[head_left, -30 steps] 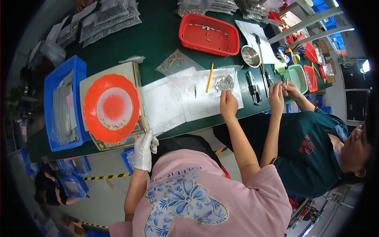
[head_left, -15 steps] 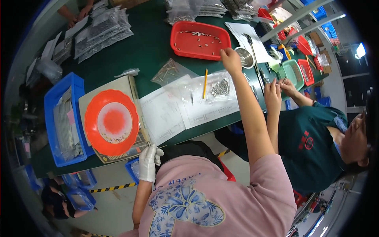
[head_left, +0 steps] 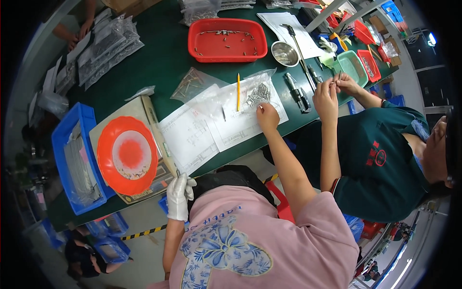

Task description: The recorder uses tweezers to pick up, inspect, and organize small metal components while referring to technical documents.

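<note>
My left hand (head_left: pixel 179 198), in a white glove, is closed at the table's near edge, beside the cardboard box. A small thin metal piece (head_left: pixel 178 172) sticks up from its fingertips; its kind is too small to make out. My bare right hand (head_left: pixel 267 118) is pinched over the printed drawings (head_left: pixel 211 130), with a tiny light-coloured piece at its fingertips. Just beyond it a pile of small metal pins (head_left: pixel 258 95) lies on a clear plastic bag. A yellow pencil (head_left: pixel 238 91) rests left of the pile.
An orange scalloped bowl (head_left: pixel 127 155) sits on the box (head_left: pixel 159 120), with a blue tray (head_left: pixel 79 108) to its left. Farther back are a red tray (head_left: pixel 227 57) with loose pins and a metal bowl (head_left: pixel 285 54). At right a co-worker's hands (head_left: pixel 332 94) handle a small part.
My right hand has come back from the red tray's edge to beside the pile of pins. My left hand keeps its hold. The whole view has shifted slightly.
</note>
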Motion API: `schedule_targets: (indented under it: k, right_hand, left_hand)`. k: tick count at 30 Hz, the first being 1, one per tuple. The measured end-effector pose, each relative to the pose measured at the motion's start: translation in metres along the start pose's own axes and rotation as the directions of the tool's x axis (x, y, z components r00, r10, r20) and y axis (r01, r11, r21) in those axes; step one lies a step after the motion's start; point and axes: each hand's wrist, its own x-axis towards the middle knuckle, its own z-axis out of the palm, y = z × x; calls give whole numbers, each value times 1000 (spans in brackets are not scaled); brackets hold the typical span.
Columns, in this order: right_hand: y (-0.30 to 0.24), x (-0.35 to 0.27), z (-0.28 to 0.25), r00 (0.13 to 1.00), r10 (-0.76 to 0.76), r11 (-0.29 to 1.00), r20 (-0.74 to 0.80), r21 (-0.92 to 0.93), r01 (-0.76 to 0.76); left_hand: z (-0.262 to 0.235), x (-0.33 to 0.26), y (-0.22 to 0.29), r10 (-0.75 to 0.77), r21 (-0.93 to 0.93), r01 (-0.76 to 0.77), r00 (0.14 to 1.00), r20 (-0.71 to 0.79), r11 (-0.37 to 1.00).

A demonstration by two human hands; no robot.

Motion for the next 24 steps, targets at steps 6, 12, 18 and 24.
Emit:
schedule_targets:
  k: [6,12,18,24]
  right_hand:
    - [1,1,9,964,-264,942,-8,-217,256]
    - [-6,-27,-14,989,-119,985,90,-117,129]
    - [-76,-85,-63,945,-248,720,214,693,32]
    - [-143,-117,-99,710,-697,455,95,824,337]
  left_hand:
    - [-3,-7,-9,15,-18,-15,999,-31,1000]
    - [1,-6,4,-8,-46,6,999,-48,999]
    - [10,-2,21,83,-104,-88,995,-50,991]
    - [20,-10,29,84,-170,-79,996,23,982]
